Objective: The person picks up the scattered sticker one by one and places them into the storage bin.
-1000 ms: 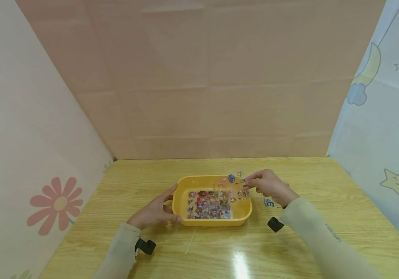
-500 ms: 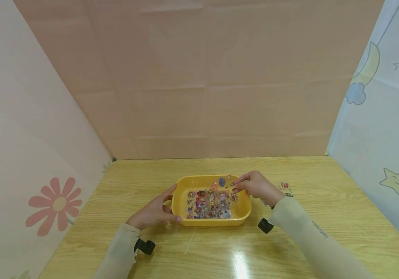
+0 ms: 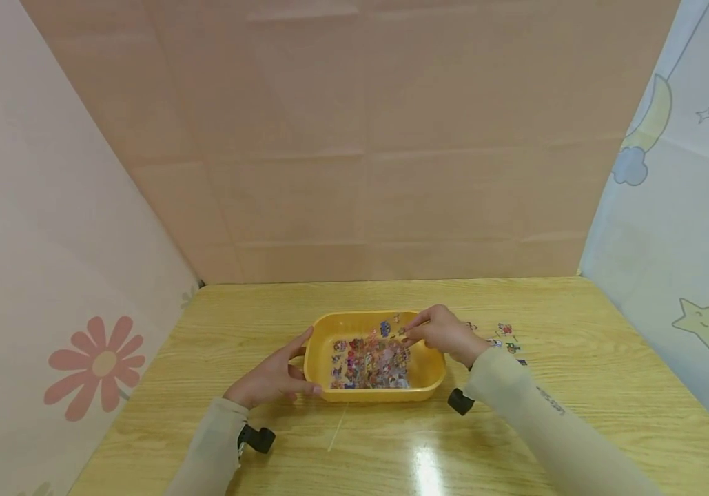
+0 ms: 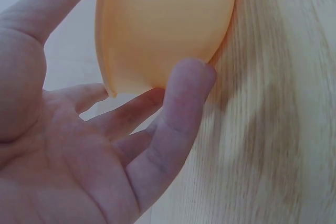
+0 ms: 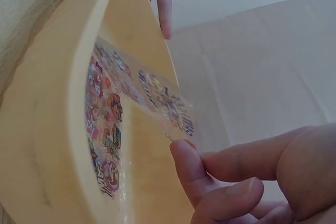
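Note:
A yellow plastic basin [image 3: 379,395] sits on the wooden table, with several clear sticker sheets [image 3: 354,368] lying in it. My left hand [image 3: 273,375] grips the basin's left end, its thumb by the near corner and other fingers along the far side. In the left wrist view, fingertips [image 4: 186,77] press against the basin wall [image 4: 163,30]. My right hand [image 3: 444,331] pinches the edge of a clear sheet with colourful cartoon stickers [image 5: 168,103] between thumb and forefinger. That sheet slants over the basin's right part, overlapping the sheets below.
More clear stickers [image 3: 506,331] lie on the table right of the basin, partly behind my right forearm. A thin pale strip [image 3: 338,427] is on the table in front. A pinkish sheet wall [image 3: 360,172] stands behind, with patterned side walls.
My right hand has moved left and slightly inward over the basin, carrying the sticker sheet with it. Stickers on the table at right are now uncovered. The left hand keeps its place.

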Available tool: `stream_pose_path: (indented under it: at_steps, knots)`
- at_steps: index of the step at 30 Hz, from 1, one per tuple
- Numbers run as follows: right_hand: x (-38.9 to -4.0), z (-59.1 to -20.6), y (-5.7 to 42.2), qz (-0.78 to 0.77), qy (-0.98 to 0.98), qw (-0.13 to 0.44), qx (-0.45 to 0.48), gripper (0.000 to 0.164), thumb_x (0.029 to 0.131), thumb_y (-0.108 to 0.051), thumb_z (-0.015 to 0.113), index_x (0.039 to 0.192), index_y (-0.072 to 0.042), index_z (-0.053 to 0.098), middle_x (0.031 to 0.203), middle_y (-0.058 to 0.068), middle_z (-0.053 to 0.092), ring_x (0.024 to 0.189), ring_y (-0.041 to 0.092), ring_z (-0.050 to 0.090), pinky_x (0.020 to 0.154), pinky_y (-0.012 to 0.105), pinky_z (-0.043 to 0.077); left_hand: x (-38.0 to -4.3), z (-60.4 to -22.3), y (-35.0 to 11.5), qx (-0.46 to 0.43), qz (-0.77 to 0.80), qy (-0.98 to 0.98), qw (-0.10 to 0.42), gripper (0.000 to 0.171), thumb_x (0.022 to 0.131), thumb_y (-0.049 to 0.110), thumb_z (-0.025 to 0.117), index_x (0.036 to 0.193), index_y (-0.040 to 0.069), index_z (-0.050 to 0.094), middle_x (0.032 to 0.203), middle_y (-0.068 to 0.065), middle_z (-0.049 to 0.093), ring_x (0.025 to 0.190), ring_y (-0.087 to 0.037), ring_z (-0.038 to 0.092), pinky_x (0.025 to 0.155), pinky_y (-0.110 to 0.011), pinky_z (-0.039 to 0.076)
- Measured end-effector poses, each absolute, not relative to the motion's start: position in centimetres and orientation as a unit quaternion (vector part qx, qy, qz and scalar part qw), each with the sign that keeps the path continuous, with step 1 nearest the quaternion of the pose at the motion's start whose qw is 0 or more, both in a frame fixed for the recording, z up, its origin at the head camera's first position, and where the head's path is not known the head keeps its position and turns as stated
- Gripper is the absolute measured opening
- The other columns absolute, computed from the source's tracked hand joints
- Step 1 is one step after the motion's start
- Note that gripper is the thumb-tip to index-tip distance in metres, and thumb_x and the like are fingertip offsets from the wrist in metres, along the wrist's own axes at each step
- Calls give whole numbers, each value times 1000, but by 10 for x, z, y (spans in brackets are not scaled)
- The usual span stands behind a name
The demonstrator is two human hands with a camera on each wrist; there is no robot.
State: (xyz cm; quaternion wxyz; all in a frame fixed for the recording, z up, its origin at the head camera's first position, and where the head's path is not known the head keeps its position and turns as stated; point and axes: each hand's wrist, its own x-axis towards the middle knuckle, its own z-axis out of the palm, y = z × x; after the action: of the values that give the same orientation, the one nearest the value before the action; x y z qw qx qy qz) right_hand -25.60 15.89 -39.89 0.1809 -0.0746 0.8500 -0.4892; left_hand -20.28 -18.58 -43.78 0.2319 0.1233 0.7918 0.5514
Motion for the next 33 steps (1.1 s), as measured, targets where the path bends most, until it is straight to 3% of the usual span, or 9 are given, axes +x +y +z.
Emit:
stream_pose_path:
  at_steps: [3, 7, 16, 19, 24, 33]
  knots:
    - [-256, -399, 157, -487, 851, 184, -74, 21, 98, -8, 60, 114, 2, 70, 95, 9, 76, 107, 24, 64, 81, 39, 51, -202, -437, -186, 128, 559, 785, 235, 114, 83, 20, 84, 162, 32, 3, 161, -21, 26, 90, -25, 69, 60, -36, 52]
    - [-255, -399, 155, -478, 857, 182, -71, 23, 97, -8, 60, 116, 2, 68, 93, 7, 77, 112, 28, 63, 88, 45, 52, -203, -436, -186, 131, 562, 782, 236, 114, 83, 19, 84, 162, 31, 3, 161, -21, 25, 89, -25, 69, 60, -36, 52]
    - [-251, -398, 148, -430, 889, 149, -59, 36, 90, -12, 68, 123, 0, 62, 88, 2, 74, 100, 26, 64, 88, 48, 50, -201, -433, -185, 127, 560, 784, 237, 115, 82, 19, 84, 163, 29, 2, 160, -22, 25, 91, -24, 69, 61, -36, 52]
    - [-249, -399, 146, -416, 896, 141, -64, 30, 89, -11, 69, 118, -2, 63, 88, 2, 72, 95, 26, 65, 80, 43, 50, -201, -434, -186, 127, 557, 786, 236, 115, 82, 20, 84, 162, 30, 3, 160, -22, 26, 91, -24, 69, 61, -36, 52]
    - [-248, -401, 144, -391, 906, 129, -95, 7, 91, -8, 67, 96, -5, 71, 90, 3, 71, 85, 25, 65, 64, 32, 44, -201, -434, -186, 129, 557, 786, 236, 114, 83, 20, 84, 162, 30, 3, 160, -22, 26, 91, -24, 69, 61, -35, 52]
    - [-248, -400, 140, -361, 914, 138, -121, 14, 93, -10, 66, 88, -6, 78, 102, 7, 73, 70, 15, 55, 59, 29, 44, -201, -435, -186, 130, 561, 782, 238, 114, 83, 19, 84, 162, 32, 3, 160, -22, 26, 94, -25, 70, 62, -36, 53]
